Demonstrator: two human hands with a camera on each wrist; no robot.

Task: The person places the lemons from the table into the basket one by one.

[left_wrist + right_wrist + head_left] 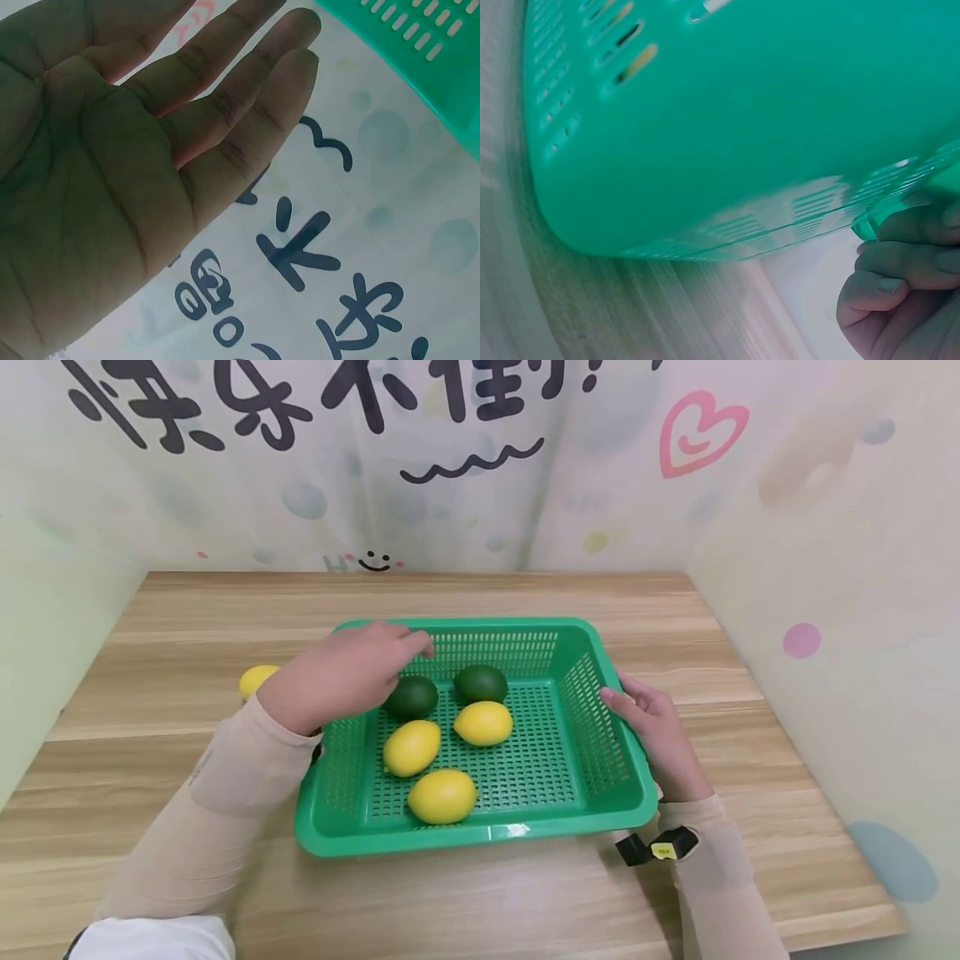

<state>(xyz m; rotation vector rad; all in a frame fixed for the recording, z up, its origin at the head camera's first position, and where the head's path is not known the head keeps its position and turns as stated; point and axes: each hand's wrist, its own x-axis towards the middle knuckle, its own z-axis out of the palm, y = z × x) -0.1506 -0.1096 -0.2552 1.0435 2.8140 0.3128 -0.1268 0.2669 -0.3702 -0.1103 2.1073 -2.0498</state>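
Observation:
A green plastic basket [495,837] with slotted walls stands on the table, tilted slightly in the head view. My right hand [660,731] holds its right rim, thumb over the edge and fingers outside; the right wrist view shows those curled fingers [885,281] by the basket wall [705,150]. Over the basket's left back part is my left hand [345,672], its palm [82,187] bare and fingers fairly straight, holding nothing. Inside lie lemons [442,796] and two dark green, egg-shaped fruits [481,684], one [411,697] partly under the left hand.
Another lemon [257,680] lies on the wooden table [195,627] left of the basket, partly behind my left hand. A printed cloth wall [480,518] stands behind the table's back edge, and another pale wall [847,635] runs along the right.

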